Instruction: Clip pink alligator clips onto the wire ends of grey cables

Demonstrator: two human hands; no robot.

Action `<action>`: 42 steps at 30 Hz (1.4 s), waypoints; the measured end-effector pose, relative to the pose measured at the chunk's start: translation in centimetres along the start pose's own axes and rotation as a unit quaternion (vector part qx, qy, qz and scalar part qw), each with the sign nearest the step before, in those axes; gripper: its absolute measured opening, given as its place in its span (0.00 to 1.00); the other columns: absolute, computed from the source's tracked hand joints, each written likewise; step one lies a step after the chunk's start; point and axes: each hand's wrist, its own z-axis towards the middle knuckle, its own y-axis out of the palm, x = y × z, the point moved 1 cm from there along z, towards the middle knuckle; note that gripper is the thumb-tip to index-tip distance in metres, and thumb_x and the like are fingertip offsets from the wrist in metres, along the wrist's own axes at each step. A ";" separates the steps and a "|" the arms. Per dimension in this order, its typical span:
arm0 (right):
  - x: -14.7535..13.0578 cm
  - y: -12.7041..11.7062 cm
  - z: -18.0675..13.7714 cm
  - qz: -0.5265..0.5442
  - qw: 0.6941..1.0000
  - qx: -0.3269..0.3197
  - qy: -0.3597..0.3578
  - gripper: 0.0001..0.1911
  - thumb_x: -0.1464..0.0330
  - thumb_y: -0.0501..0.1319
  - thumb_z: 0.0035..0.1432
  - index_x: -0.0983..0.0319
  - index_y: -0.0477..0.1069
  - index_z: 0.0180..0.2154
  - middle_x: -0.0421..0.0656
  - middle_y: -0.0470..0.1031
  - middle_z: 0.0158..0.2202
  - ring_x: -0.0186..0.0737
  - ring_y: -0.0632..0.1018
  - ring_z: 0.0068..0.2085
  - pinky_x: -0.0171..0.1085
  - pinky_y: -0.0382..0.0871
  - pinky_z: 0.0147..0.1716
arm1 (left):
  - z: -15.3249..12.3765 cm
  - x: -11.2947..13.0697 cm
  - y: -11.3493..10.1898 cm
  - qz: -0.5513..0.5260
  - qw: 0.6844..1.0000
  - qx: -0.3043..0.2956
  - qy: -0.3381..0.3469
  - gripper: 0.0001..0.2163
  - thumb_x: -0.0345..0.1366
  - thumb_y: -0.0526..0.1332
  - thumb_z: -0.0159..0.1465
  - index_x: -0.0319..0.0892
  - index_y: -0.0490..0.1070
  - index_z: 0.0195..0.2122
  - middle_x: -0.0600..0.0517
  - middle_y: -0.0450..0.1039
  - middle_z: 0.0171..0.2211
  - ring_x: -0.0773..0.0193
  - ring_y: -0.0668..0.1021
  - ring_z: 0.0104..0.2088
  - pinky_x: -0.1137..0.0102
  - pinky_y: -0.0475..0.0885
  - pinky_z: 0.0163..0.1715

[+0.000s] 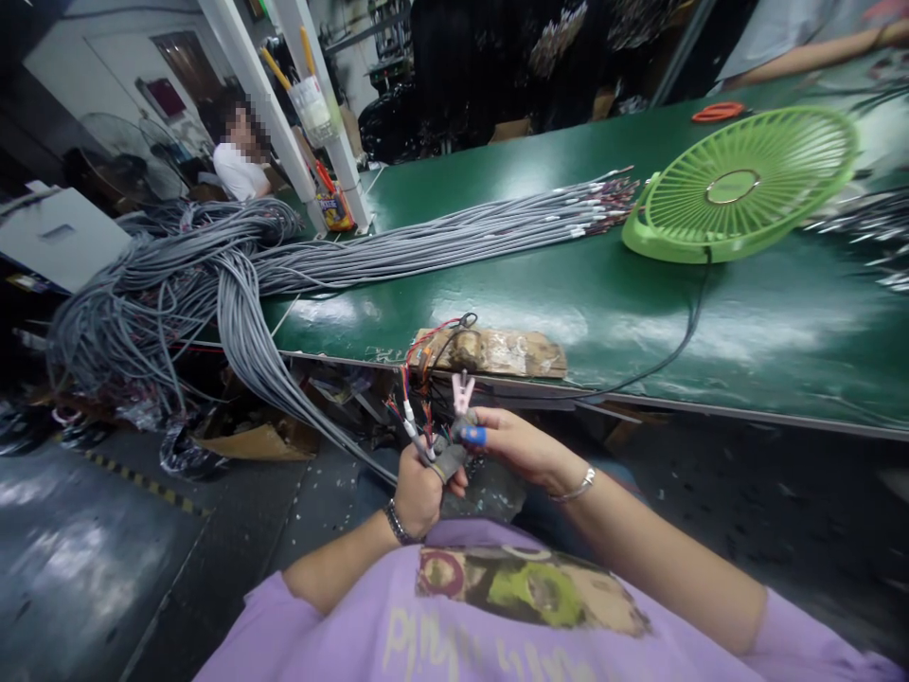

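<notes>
In front of my body, below the table's front edge, my left hand point(418, 491) is closed round a grey cable point(410, 426) with a white sleeve and thin coloured wires at its end. Dark grey material point(449, 461) lies across its fingers; its kind is unclear. My right hand point(515, 443) is closed in a pinch just to the right, with blue tape point(473, 435) wrapped on one digit. A small grey piece shows at its fingertips, too indistinct to name. Right above those fingertips, a pale pink clothespin point(463, 390) stands upright.
Long grey cables point(426, 242) lie across the green table point(568, 284), heaped at left and draping over its edge. A worn wooden block point(511, 352) sits at the front edge. A green fan point(739, 185) stands right. Co-workers sit at the far left and back right.
</notes>
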 end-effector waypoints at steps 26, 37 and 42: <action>0.4 0.4 0.0 -0.081 0.993 0.081 -0.011 0.24 0.50 0.71 0.39 0.63 0.70 0.25 0.37 0.69 0.22 0.31 0.65 0.24 0.34 0.59 0.26 | 0.1 -0.1 -0.2 0.011 0.999 -0.018 -0.032 0.21 0.51 0.72 0.41 0.40 0.67 0.21 0.55 0.68 0.12 0.69 0.68 0.12 0.74 0.66 0.13; 0.0 0.8 -0.3 -0.063 0.997 0.054 0.010 0.25 0.50 0.72 0.37 0.62 0.67 0.24 0.36 0.68 0.20 0.31 0.65 0.23 0.35 0.59 0.26 | 0.3 -0.2 -0.1 0.002 0.999 -0.008 -0.031 0.20 0.50 0.72 0.40 0.40 0.68 0.21 0.56 0.67 0.12 0.69 0.68 0.12 0.74 0.65 0.13; 0.4 0.6 -0.2 -0.073 0.994 0.083 -0.001 0.23 0.51 0.72 0.38 0.63 0.68 0.24 0.35 0.67 0.20 0.30 0.63 0.24 0.34 0.58 0.26 | 0.3 -0.2 -0.1 -0.007 1.000 0.014 -0.023 0.21 0.52 0.72 0.41 0.40 0.67 0.22 0.56 0.68 0.12 0.70 0.68 0.12 0.74 0.65 0.13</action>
